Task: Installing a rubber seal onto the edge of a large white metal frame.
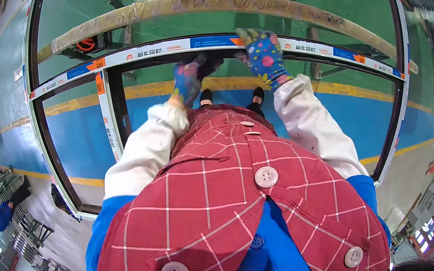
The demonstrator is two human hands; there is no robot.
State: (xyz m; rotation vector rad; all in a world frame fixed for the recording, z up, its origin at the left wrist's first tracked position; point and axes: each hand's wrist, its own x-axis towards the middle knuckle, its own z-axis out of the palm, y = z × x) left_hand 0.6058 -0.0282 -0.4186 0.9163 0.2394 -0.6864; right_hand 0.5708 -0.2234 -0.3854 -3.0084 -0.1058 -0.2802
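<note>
Gloved left hand, right hand, window frame

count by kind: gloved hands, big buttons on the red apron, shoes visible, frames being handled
Gloved hands: 2, the left hand and the right hand, both on the window frame
Large apron buttons: 3
Shoes: 2
Window frames: 1
Total: 8

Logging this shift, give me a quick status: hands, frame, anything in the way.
Both gloved hands, left hand and right hand, on window frame crossbar. Frame lies flat on padded support bar. Nothing blocking.
</note>
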